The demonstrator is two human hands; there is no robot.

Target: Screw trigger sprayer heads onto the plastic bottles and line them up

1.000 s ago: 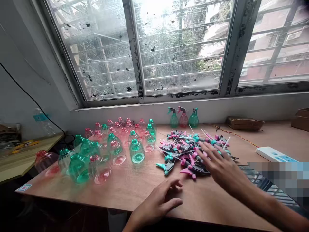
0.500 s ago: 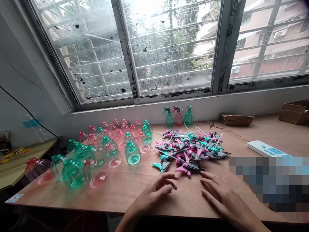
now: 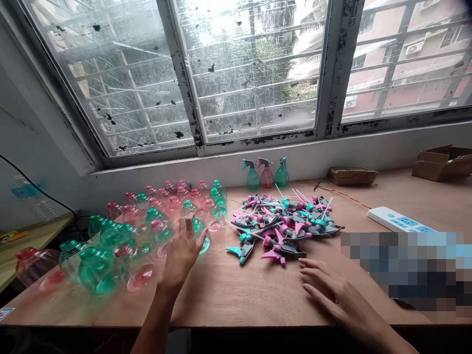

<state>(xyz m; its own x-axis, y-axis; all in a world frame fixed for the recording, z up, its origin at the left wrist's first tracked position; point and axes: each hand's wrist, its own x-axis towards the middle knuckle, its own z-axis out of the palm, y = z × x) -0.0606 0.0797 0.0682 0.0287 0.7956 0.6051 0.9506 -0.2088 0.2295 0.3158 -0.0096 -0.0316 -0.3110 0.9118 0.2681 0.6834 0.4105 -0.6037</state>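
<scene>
My left hand [image 3: 181, 258] is raised at the near side of the bottles, fingers apart and thumb spread to the right. It partly covers a clear green bottle [image 3: 205, 244] without a top; whether it touches that bottle I cannot tell. Other open-necked bottles, green [image 3: 96, 273] and pink [image 3: 142, 275], stand to its left and behind it. My right hand [image 3: 334, 290] rests over the table with loosely stretched fingers, holding nothing. Just beyond its fingertips lies a pile of trigger spray heads [image 3: 283, 223] in grey with pink or teal parts, several with thin tubes.
Three assembled spray bottles [image 3: 267, 176] stand by the wall under the window. At the right are a white power strip [image 3: 401, 221], a flat brown package [image 3: 353, 176] and an open cardboard box [image 3: 442, 164]. A pixelated patch hides part of the table's right side.
My left hand has moved left and forward, from before the spray heads to the green bottle. My right hand has barely moved. The view has shifted slightly.
</scene>
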